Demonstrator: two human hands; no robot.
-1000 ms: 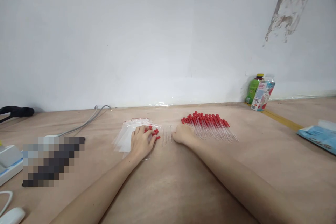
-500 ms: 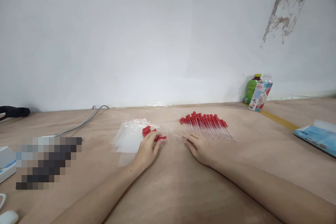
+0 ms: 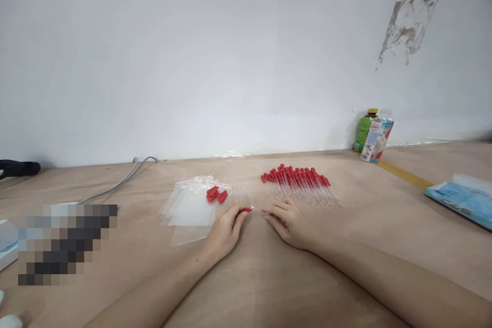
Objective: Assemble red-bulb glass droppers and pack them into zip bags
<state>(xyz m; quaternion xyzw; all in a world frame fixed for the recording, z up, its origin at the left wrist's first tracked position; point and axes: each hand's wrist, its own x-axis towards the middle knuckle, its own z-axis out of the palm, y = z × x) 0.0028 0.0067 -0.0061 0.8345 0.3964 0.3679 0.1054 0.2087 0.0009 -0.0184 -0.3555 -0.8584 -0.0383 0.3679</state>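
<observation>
My left hand [image 3: 229, 228] is closed on a red rubber bulb [image 3: 246, 209], whose end points right. My right hand [image 3: 287, 223] pinches a thin clear dropper tube [image 3: 258, 209]. The tube's left end meets the bulb, but whether it sits inside I cannot tell. Left of my hands, several loose red bulbs [image 3: 216, 194] lie on clear zip bags [image 3: 188, 205]. A few bare clear tubes [image 3: 239, 193] lie just beyond my left hand. Behind my right hand is a row of droppers [image 3: 300, 179] with red bulbs on clear tubes.
A green bottle [image 3: 362, 133] and a clear labelled bottle [image 3: 376, 139] stand by the wall at right. A blue packet [image 3: 461, 202] lies at far right. Grey cables [image 3: 123, 179], a blurred-out dark object [image 3: 69, 246] and a black item [image 3: 19, 168] are on the left.
My left hand has moved right and nearer with a red bulb, away from the loose bulbs. The bulb and the tube in my right hand have come together.
</observation>
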